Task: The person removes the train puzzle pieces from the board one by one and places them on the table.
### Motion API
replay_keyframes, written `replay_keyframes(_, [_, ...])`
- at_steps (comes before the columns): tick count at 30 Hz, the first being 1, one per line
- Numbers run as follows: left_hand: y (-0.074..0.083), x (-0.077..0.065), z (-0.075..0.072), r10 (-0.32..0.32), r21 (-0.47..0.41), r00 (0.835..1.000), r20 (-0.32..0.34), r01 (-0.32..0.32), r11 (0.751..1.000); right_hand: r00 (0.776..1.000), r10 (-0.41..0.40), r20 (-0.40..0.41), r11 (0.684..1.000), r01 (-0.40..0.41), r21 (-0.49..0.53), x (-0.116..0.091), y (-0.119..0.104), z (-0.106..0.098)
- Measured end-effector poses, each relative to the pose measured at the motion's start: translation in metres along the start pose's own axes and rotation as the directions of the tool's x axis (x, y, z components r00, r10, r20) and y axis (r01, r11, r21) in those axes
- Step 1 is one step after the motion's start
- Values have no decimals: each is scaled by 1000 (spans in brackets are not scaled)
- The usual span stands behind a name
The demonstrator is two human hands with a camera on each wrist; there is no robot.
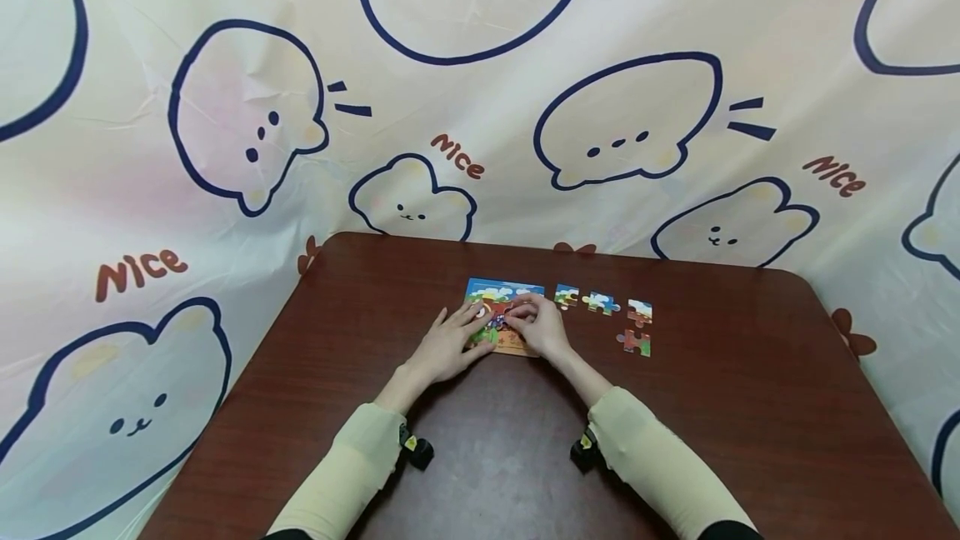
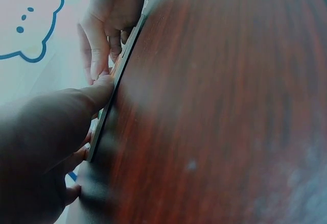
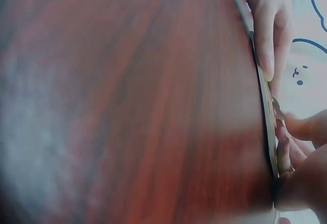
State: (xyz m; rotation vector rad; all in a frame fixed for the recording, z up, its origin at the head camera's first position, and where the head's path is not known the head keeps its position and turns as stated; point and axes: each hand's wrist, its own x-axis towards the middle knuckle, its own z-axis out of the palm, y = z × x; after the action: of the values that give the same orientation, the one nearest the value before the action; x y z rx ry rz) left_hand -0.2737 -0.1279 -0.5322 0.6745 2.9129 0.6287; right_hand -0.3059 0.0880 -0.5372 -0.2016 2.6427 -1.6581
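A jigsaw puzzle [image 1: 517,348] with a colourful picture, blue at its top and orange-brown at its bottom, lies flat on the table. My left hand [image 1: 448,344] rests on its left side with fingers spread and fairly straight, the thumb along the near edge. My right hand [image 1: 543,330] is over the right half, thumb and fingers bent together. In the right wrist view, a small puzzle piece [image 3: 277,109] stands tilted at the right thumb's tip, just above the board. The fingers hide much of the picture. The left wrist view shows the left thumb [image 2: 99,92] pressing the board's edge.
To the right of the puzzle lie several loose pieces: a blue-and-yellow piece [image 1: 567,297], a blue-and-white piece [image 1: 601,302], a red-and-white piece [image 1: 640,312] and a red-and-green piece [image 1: 636,342]. The brown table [image 1: 720,423] meets a patterned cloth [image 1: 510,107] behind.
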Motion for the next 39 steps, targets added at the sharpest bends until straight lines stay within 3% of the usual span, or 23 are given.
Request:
replay_keyframes(13, [1, 1, 0, -25, -5, 1000, 4, 25, 1000, 996, -35, 81, 999, 38, -29, 6, 5, -6])
replay_keyframes(23, [3, -2, 0, -17, -1, 1000, 1, 17, 1000, 999, -33, 40, 999, 33, -18, 5, 3, -2])
replay_keyframes(39, [3, -3, 0, 0, -7, 1000, -16, 0, 1000, 994, -86, 60, 994, 90, -64, 5, 6, -4])
